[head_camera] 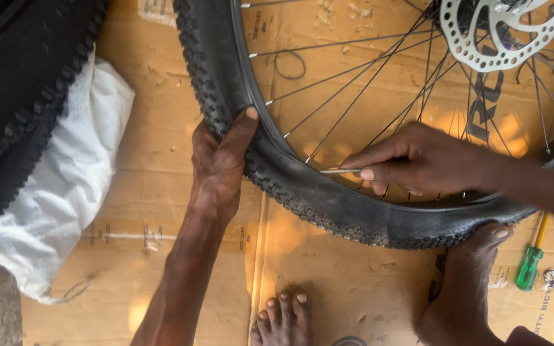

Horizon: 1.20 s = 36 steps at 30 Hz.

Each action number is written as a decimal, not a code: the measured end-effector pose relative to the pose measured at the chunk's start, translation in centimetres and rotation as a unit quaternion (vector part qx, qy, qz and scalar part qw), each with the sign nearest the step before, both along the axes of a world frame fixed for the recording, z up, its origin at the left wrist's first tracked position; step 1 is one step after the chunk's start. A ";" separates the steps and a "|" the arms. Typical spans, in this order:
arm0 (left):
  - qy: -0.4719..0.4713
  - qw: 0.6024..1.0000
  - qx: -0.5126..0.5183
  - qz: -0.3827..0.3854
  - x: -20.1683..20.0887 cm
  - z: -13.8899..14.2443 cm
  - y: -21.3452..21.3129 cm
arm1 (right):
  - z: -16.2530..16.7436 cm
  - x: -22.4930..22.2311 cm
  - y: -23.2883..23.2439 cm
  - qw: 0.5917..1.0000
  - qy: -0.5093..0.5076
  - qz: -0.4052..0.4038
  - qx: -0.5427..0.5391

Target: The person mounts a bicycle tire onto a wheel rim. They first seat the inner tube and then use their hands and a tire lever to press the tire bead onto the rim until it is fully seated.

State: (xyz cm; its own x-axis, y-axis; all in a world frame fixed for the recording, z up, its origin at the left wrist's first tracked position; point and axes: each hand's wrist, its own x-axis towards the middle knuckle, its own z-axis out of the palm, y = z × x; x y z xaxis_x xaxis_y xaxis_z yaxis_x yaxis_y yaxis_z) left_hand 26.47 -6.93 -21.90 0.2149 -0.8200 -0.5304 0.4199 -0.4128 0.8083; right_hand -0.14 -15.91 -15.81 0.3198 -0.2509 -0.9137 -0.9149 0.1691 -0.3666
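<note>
On flattened cardboard (pixel 161 192) spread over the floor, a knobby bicycle tyre (pixel 302 195) seated on a spoked wheel, lying nearly flat and filling the upper right of the view. Left hand (pixel 219 163) clamped over the tyre's outer tread, thumb hooked across the sidewall toward the rim (pixel 270 138), fingers wrapped out of sight beneath. Right hand (pixel 411 160) reaching in from the right across the spokes (pixel 354 90), fingers pinched tight around a slim metal tool (pixel 340 171), its tip pointing left and resting at the tyre's inner edge beside the rim. Silver disc brake rotor (pixel 501 35) at the hub, top right. Right foot (pixel 463 288) pressed against the tyre's lower edge, toes touching the tread; left foot (pixel 285 317) bare on the cardboard just below the wheel, apart from it. Green-handled screwdriver (pixel 531 263) with a yellow shaft lying on the cardboard at far right, just outside the tyre. Second black knobby tyre (pixel 14 96) at the upper left corner, resting over a crumpled white sack (pixel 65 186). Small black rubber ring (pixel 290 64) on the cardboard inside the wheel, seen between the spokes.
</note>
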 end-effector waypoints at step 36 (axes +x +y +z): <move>0.071 0.997 -0.022 0.015 -0.3 0.9 0.8 | -1.5 2.8 19.8 0.889 -0.246 -0.142 -0.358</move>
